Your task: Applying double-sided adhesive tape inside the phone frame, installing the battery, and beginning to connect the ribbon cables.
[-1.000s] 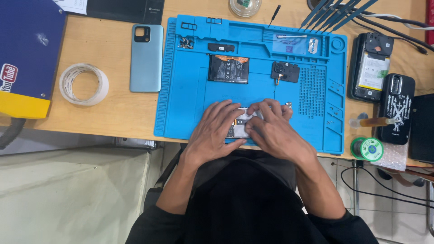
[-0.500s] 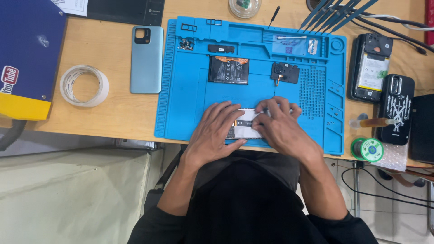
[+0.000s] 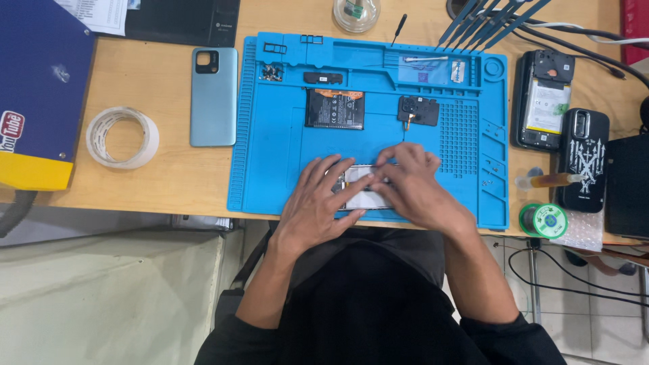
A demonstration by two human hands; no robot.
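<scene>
Both my hands rest on an opened phone [image 3: 359,187] lying at the near edge of a blue silicone work mat [image 3: 270,149]. My left hand [image 3: 319,204] lies flat on the phone's left side with fingers spread. My right hand [image 3: 414,188] covers its right side, fingertips pressing on the top edge. Most of the phone is hidden under the hands. Farther back on the mat lie a black phone battery [image 3: 335,109] and a small black camera cover part [image 3: 418,111].
A light blue phone back cover [image 3: 213,96] and a tape roll [image 3: 122,137] lie left of the mat. Right of it are an opened phone [image 3: 543,100], a black patterned case [image 3: 584,159], a glue syringe [image 3: 547,180] and a green solder spool [image 3: 546,220]. Tools [image 3: 487,19] stand at the back.
My right hand has shifted slightly right and up along the phone, uncovering more of its middle. My left hand stays in place.
</scene>
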